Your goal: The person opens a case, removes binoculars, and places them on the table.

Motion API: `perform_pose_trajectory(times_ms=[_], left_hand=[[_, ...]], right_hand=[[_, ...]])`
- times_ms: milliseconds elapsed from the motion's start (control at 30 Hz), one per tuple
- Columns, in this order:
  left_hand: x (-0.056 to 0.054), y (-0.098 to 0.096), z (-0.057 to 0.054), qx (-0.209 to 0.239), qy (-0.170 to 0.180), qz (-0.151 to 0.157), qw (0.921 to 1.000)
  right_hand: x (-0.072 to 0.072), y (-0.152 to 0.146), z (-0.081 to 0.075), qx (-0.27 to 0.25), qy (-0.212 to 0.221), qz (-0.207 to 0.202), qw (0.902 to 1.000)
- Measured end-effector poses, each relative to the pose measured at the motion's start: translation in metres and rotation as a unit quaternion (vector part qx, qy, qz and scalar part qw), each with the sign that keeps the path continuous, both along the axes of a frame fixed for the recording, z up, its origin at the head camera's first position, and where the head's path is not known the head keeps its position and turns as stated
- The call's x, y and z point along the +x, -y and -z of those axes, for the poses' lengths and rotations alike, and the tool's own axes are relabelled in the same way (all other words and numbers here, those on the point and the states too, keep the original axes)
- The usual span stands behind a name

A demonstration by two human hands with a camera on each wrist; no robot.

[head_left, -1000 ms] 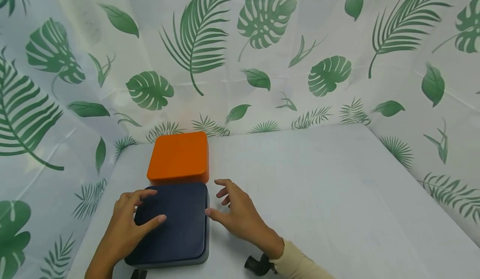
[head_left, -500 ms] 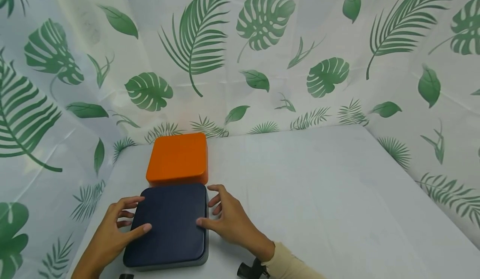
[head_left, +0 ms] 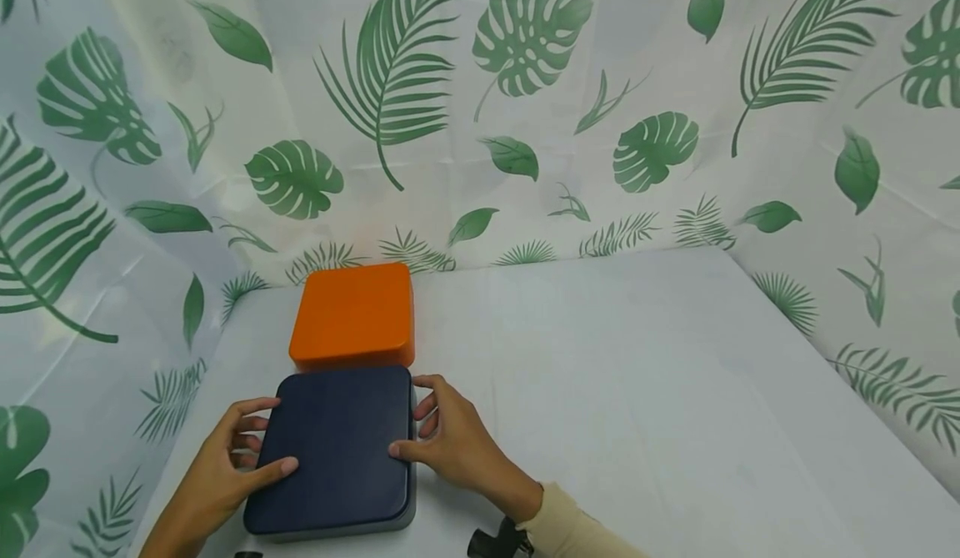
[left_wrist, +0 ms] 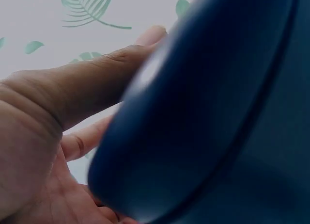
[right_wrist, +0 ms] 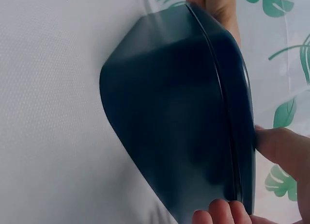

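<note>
Only the head view is taking in the orange box point(head_left: 352, 314), which is sitting just behind a dark blue box point(head_left: 337, 449) on the white tabletop point(head_left: 637, 374), while the wrist views are bringing out the seam point(right_wrist: 224, 100) running along the blue side. The person's left hand point(head_left: 215, 468) and right hand point(head_left: 455, 441) are holding the dark blue box from opposite sides, each thumb pressing the top near its edge and the other fingers curling against the side, parted by little more than the box's edge.
</note>
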State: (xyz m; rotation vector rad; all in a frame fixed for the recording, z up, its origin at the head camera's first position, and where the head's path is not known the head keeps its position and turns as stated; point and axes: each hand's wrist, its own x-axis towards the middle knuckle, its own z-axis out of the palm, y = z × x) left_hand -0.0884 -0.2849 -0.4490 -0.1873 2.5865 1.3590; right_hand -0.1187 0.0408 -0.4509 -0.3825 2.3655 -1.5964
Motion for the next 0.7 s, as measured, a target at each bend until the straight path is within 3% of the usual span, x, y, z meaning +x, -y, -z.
perform_pose_trajectory(times_ms=[400, 700], left_hand=[[0.0019, 0.0007, 0.0073, 0.021, -0.015, -0.006, 0.9997], [0.0049, -0.0008, 0.0010, 0.005, -0.023, -0.009, 0.9997]], right_hand=[[0.0012, 0.0020, 0.0036, -0.037, 0.045, 0.019, 0.9981], [0.0043, 0.0028, 0.0013, -0.066, 0.049, 0.025, 0.9963]])
